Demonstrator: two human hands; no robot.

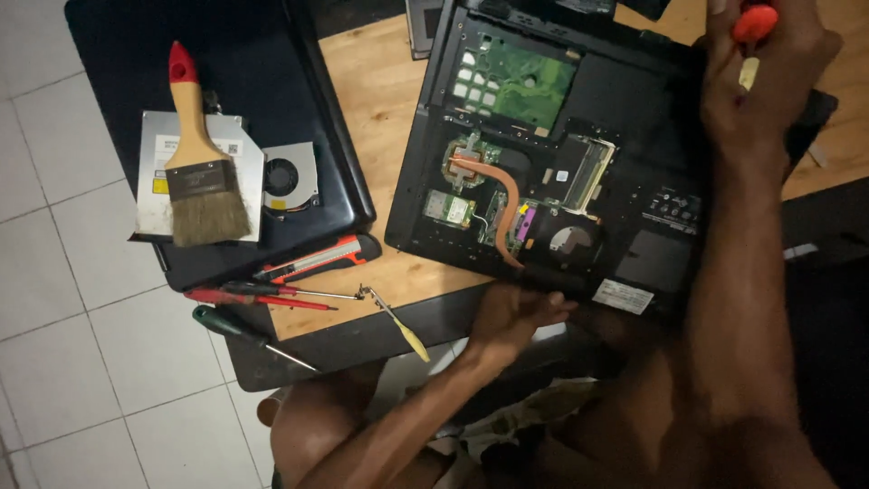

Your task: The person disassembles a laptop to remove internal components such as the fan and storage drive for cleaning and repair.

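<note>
An opened black laptop (pixel 634 100) lies bottom-up on a wooden table (pixel 376 91), its green circuit board (pixel 525 86) and copper heat pipe (pixel 507 195) exposed. My left hand (pixel 516 317) grips the laptop's near edge. At the far right corner my right hand (pixel 756 77) is closed around a screwdriver with a red handle (pixel 756 20), held over the laptop.
A black lid panel (pixel 299 109) on the left carries a silver optical drive (pixel 158 195), a small fan (pixel 290 177) and a paintbrush (pixel 195 163). Near the table's front edge lie a utility knife (pixel 317 261), red and green screwdrivers (pixel 258 299) and a yellow-tipped tool (pixel 398 324). White floor tiles lie left.
</note>
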